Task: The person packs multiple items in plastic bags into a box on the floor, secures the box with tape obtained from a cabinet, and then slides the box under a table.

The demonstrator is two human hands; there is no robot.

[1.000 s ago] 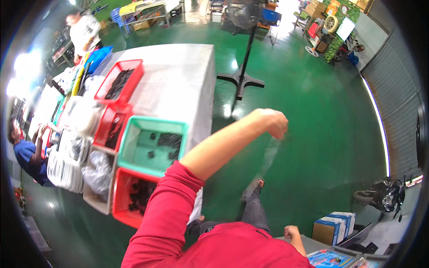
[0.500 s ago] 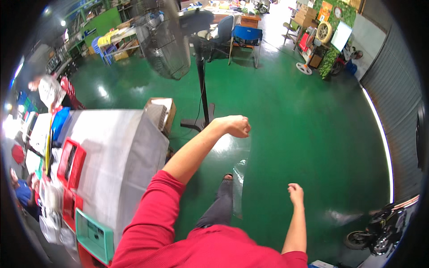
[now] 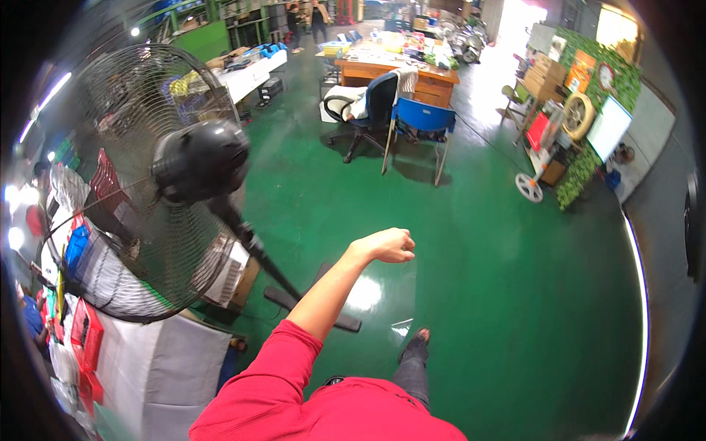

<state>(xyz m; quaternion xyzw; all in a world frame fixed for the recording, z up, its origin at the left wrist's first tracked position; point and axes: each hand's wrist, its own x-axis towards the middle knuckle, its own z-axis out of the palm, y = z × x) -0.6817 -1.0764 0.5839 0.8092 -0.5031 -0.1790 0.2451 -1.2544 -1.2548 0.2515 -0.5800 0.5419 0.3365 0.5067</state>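
My left hand (image 3: pixel 390 245) is stretched out in front of me at the middle of the view, its fingers closed with the knuckles up. From it hangs a clear plastic bag (image 3: pixel 401 323), so see-through that only its edge and a few glints show against the green floor. Whether it is a bag or a flat sheet is hard to tell. My right hand is outside the picture. To the left of my forearm stands a large black pedestal fan (image 3: pixel 200 160), with its cross-shaped base (image 3: pixel 312 301) close beyond my arm.
A white-covered table (image 3: pixel 176 360) with red trays (image 3: pixel 87 334) lies at lower left, an open cardboard box (image 3: pixel 239 275) beside it. Ahead are a blue chair (image 3: pixel 423 117), an office chair (image 3: pixel 379 99) and a wooden desk (image 3: pixel 434 88). A grey wall (image 3: pixel 665 242) runs along the right.
I have moved forward: fan, chairs and desk appear nearer, and the white-covered table has slid down and left. My left hand stays closed and outstretched; my right hand has left the view.
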